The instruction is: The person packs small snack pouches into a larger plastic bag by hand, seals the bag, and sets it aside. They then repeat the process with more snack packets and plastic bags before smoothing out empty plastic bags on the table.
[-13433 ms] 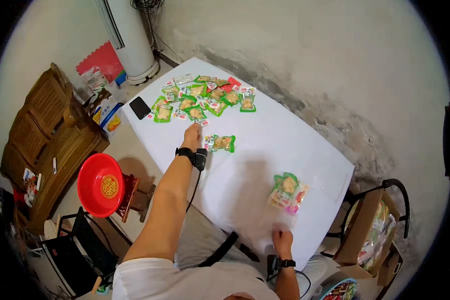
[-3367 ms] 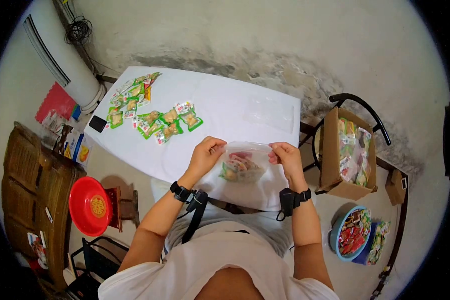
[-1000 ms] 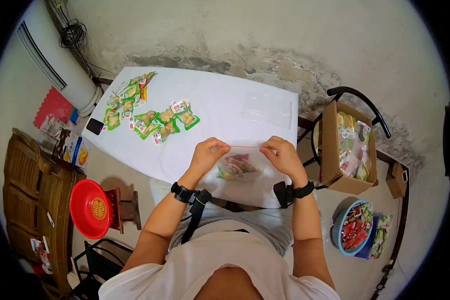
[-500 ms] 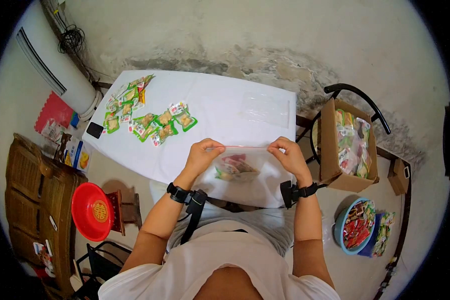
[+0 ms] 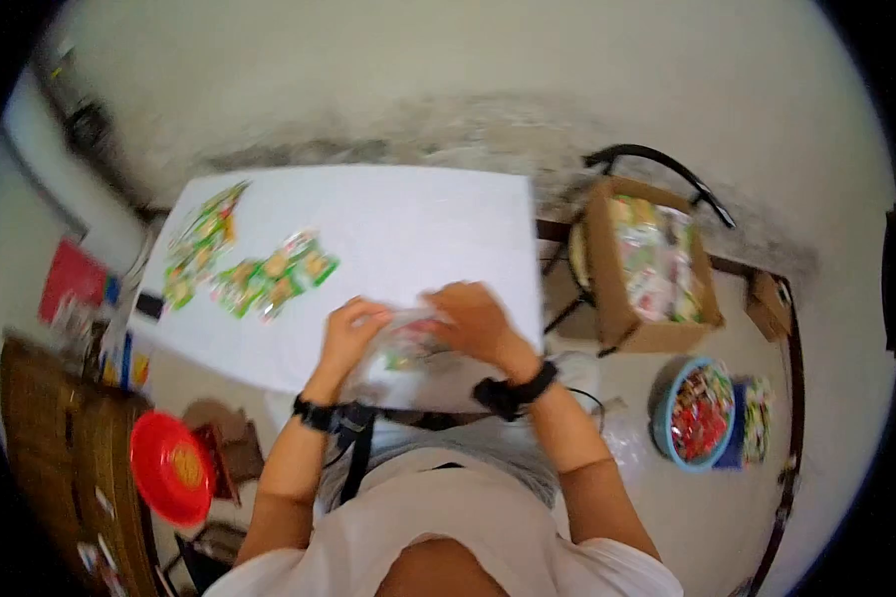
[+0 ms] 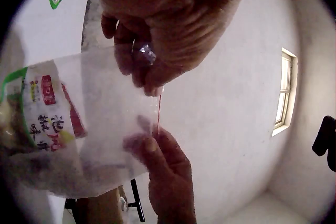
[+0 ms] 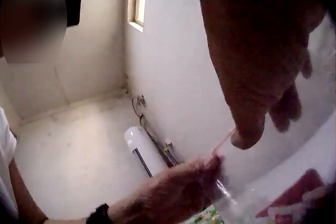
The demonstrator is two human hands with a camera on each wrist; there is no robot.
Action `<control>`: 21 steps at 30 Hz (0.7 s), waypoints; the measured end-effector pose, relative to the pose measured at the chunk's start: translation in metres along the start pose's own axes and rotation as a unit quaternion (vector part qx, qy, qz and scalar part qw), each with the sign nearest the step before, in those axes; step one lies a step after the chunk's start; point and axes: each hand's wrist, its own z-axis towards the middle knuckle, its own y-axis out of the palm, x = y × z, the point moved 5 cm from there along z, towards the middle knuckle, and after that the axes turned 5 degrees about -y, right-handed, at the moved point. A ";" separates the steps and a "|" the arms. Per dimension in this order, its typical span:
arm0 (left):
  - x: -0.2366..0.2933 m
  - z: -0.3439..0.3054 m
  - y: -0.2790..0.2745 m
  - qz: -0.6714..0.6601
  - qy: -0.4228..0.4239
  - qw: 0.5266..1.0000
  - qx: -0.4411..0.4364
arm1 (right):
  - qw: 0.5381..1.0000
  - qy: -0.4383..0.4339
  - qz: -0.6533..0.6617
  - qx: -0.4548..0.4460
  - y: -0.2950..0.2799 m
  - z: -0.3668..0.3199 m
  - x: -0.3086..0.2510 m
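A clear zip bag (image 6: 100, 85) with a red strip along its mouth is held up over the front of the table. Inside are snack packets (image 6: 50, 111), one with a white and red label and a green edge. My left hand (image 5: 346, 338) pinches the left end of the bag's mouth. My right hand (image 5: 476, 320) is close beside it, thumb and fingers on the strip. In the left wrist view, the right hand's thumb (image 6: 152, 148) lies flat against the bag just below the left fingertips. The head view is blurred by motion.
Green-edged snack packets (image 5: 281, 277) lie on the white table (image 5: 438, 229), with more at its far left beside a black phone (image 5: 149, 304). At right are a carton of packets (image 5: 607, 269) and a blue basin (image 5: 664, 428). A red basin (image 5: 149, 468) stands at left.
Earlier my left hand reached among the packets. Later both hands held the bag's mouth stretched wide; now the right hand has come in close to the left. The head view has shifted.
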 end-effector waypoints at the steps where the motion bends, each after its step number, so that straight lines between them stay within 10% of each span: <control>1: -0.008 0.000 0.000 -0.005 -0.020 1.000 0.006 | 0.999 -0.007 -0.021 -0.040 0.014 -0.002 0.002; 11: -0.016 -0.005 -0.008 -0.207 -0.041 0.976 0.059 | 0.992 0.024 0.121 0.000 -0.050 -0.012 0.030; 21: -0.058 -0.018 -0.002 -0.201 -0.119 0.970 0.059 | 0.929 0.257 -0.265 0.018 -0.273 -0.038 0.170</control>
